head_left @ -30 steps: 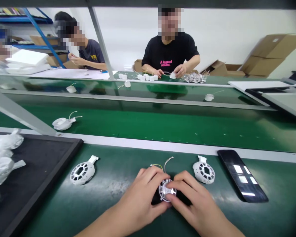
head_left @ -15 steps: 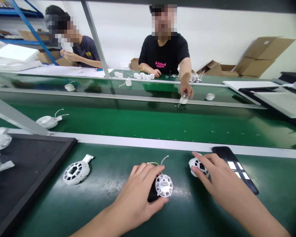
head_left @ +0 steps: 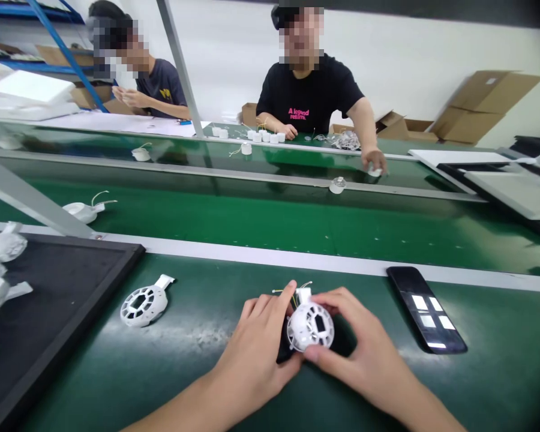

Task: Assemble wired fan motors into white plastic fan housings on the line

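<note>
My right hand [head_left: 364, 345] grips a white round plastic housing [head_left: 302, 330] with slots and a short tab, thumb at its lower edge and fingers at the upper right. The housing lies in front of the white spoked part at my left hand [head_left: 258, 339], covering most of it; whether they are joined I cannot tell. My left hand is closed around the black piece [head_left: 283, 348] behind. Thin yellow and white wires [head_left: 291, 298] stick out above. A similar slotted housing [head_left: 144, 306] with a tab rests on the green bench to the left.
A phone [head_left: 425, 309] lies at right. On the left, a black tray [head_left: 72, 276] holds several white parts. Beyond the white ledge [head_left: 252, 258] runs a green belt [head_left: 234, 222] bearing a wired white part [head_left: 83, 211]. Across it, a co-worker's hand [head_left: 374, 161] touches a small white part.
My right hand has brought the white housing from beside the phone leftward, over the spoked part at my left hand. The co-worker's hand has let go of one small part and reached another.
</note>
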Demonstrator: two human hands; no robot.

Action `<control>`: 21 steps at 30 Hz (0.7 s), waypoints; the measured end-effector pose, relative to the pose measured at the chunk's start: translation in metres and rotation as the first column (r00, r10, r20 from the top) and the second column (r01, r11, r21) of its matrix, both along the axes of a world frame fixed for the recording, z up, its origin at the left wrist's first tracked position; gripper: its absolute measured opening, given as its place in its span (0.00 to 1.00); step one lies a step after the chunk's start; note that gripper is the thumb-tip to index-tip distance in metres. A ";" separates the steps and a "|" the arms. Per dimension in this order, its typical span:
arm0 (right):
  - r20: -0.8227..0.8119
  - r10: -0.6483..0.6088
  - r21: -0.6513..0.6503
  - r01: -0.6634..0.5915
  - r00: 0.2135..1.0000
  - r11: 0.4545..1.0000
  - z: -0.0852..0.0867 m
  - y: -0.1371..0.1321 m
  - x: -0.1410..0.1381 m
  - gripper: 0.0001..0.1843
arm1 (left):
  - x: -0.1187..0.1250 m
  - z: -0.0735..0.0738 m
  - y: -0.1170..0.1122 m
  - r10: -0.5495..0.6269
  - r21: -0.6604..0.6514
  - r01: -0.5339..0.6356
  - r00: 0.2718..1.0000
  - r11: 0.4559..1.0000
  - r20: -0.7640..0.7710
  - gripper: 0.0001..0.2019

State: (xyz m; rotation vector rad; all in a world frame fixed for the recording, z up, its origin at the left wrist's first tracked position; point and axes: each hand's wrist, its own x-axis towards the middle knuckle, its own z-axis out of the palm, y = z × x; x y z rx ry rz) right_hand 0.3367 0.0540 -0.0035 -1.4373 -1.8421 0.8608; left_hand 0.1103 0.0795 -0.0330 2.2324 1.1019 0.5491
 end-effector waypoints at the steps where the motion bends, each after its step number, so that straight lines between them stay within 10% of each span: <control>1: -0.012 0.018 -0.006 -0.018 1.000 1.000 -0.002 -0.002 -0.007 0.26 | 0.000 0.000 0.000 -0.007 0.004 0.007 1.000 1.000 -0.005 0.51; 16: 0.278 0.006 0.126 -0.042 0.961 0.991 -0.019 -0.005 -0.023 0.22 | -0.001 0.007 0.002 -0.077 0.008 0.077 0.996 0.997 0.037 0.54; 21: 0.213 0.030 0.219 -0.078 0.977 0.973 -0.023 -0.004 -0.023 0.23 | -0.008 0.028 0.014 0.073 -0.272 -0.013 0.974 0.962 0.212 0.15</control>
